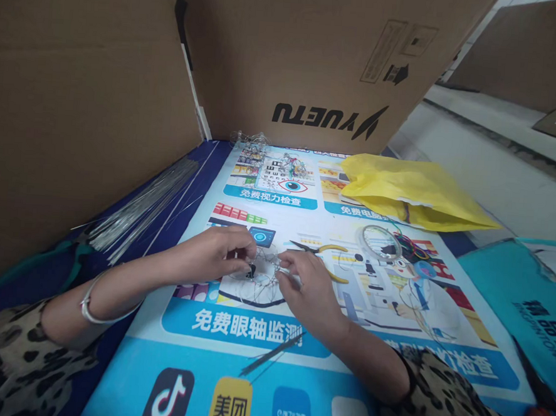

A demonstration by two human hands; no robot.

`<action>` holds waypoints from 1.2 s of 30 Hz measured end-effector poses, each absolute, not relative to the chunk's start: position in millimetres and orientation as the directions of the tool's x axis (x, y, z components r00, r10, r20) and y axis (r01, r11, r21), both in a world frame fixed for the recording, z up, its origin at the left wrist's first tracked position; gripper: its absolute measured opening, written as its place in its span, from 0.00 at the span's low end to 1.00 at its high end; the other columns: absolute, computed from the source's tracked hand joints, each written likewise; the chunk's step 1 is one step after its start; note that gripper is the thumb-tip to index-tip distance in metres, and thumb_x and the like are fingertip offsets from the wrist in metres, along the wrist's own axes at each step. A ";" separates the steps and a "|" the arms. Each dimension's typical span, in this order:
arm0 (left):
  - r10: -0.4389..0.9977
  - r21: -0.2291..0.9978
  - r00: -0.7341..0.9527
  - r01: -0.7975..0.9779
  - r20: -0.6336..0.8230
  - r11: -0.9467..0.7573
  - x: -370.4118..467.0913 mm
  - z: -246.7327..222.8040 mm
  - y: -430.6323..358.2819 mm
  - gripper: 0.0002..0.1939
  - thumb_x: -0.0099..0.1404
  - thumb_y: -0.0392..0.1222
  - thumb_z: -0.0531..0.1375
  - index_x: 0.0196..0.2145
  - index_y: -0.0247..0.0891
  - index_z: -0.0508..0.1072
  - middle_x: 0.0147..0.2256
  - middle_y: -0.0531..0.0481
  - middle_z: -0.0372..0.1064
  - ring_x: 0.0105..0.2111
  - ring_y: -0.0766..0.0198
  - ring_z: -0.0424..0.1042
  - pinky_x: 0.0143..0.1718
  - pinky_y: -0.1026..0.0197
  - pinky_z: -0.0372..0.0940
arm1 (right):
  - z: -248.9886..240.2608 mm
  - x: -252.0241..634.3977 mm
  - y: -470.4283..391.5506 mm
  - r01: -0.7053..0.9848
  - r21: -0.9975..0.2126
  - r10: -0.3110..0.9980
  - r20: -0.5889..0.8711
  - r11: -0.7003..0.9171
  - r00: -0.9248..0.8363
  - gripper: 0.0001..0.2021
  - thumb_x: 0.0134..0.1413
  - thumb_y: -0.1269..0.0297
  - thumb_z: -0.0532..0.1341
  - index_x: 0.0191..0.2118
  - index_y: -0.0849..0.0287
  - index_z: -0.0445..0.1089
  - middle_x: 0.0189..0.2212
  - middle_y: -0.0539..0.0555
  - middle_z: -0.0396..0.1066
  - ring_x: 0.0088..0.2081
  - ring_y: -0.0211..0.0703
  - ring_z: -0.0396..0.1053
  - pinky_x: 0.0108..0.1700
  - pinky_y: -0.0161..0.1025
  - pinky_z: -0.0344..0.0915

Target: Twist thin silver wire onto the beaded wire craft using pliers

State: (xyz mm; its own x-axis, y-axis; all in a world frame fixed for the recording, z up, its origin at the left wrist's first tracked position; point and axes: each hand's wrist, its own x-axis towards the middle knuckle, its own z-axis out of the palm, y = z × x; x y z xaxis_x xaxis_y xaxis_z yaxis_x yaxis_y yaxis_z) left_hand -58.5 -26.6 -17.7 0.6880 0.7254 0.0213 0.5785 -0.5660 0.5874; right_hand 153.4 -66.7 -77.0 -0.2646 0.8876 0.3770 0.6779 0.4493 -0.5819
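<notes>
Beyond a few dark strands [269,355], the left hand [228,253] and right hand [309,289] flank a looped wirework [266,284] with curled fingers, though their grip on it cannot be told. It looks partly shaped, its loops uneven; farther off lie straight wires [141,211], seemingly unworked, and tangled wire clusters [295,165], perhaps already twisted.

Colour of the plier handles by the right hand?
Yellow, on the dark-jawed metal pliers; shows best in the head view.
</notes>
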 end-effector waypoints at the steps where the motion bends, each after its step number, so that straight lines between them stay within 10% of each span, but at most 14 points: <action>1: 0.718 0.591 0.696 0.564 0.037 -0.577 -58.2 -18.6 -27.3 0.00 0.60 0.35 0.57 0.31 0.37 0.67 0.31 0.53 0.65 0.32 0.68 0.63 0.33 0.66 0.56 | -77.2 153.4 -66.6 0.672 -0.582 0.883 0.385 0.457 -0.267 0.11 0.51 0.70 0.57 0.42 0.57 0.65 0.36 0.54 0.70 0.39 0.46 0.65 0.42 0.45 0.60; 21: 0.751 0.572 0.643 0.564 0.147 -0.595 -40.6 -34.2 -34.2 0.06 0.60 0.31 0.54 0.36 0.37 0.67 0.36 0.50 0.66 0.35 0.65 0.64 0.36 0.63 0.59 | -80.9 148.4 -62.4 0.671 -0.541 0.852 0.431 0.507 -0.297 0.15 0.51 0.73 0.54 0.46 0.58 0.64 0.40 0.56 0.69 0.44 0.48 0.64 0.45 0.45 0.63; 36: 0.785 0.467 0.618 0.708 -0.047 -0.530 -20.2 -18.7 -37.2 0.11 0.56 0.30 0.50 0.37 0.36 0.66 0.34 0.48 0.67 0.32 0.62 0.65 0.32 0.62 0.58 | -80.9 145.1 -59.9 0.722 -0.548 0.899 0.357 0.422 -0.255 0.20 0.46 0.75 0.54 0.48 0.59 0.62 0.37 0.55 0.69 0.39 0.47 0.64 0.42 0.44 0.61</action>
State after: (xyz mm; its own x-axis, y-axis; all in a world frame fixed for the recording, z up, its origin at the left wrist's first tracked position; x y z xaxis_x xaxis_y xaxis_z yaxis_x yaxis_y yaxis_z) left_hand -20.2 -37.2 -18.7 0.6183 0.7845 -0.0470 0.7079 -0.5299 0.4669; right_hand 145.1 -59.9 -80.9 -0.2547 0.8989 0.3566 0.7224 0.4220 -0.5477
